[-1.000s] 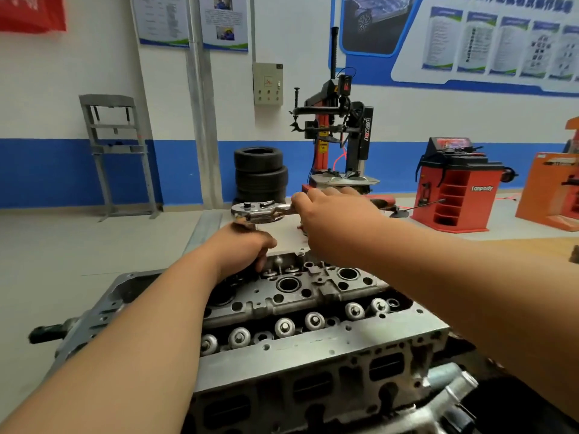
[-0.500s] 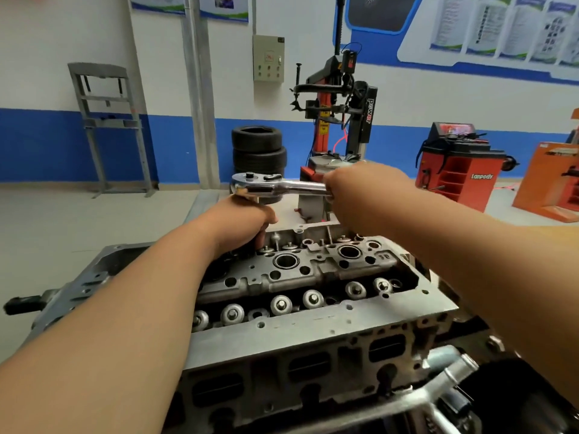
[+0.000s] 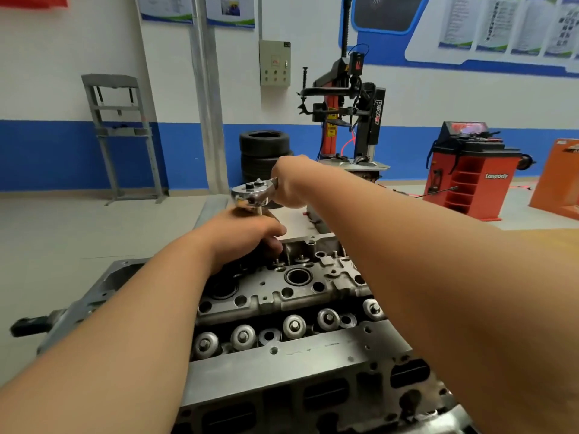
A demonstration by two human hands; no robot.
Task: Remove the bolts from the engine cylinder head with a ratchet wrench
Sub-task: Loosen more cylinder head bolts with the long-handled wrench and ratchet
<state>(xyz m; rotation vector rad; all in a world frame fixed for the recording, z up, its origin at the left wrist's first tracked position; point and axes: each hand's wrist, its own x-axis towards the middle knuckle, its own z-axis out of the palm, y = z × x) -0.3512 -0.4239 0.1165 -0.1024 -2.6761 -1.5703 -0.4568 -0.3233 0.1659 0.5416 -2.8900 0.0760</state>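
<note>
Centre frame, your right hand [image 3: 291, 187] grips the chrome ratchet wrench [image 3: 254, 193] by its handle, left hand [image 3: 247, 234] curled round its shaft; tilting it risks rounding the bolt.

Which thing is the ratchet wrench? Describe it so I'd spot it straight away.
Find the grey engine cylinder head filling the lower middle of the view. Over its far end the left hand sits low and the right hand just above it. The ratchet wrench is the tool between them: a shiny chrome round head with black knobs, brighter than the dull metal below.
</note>
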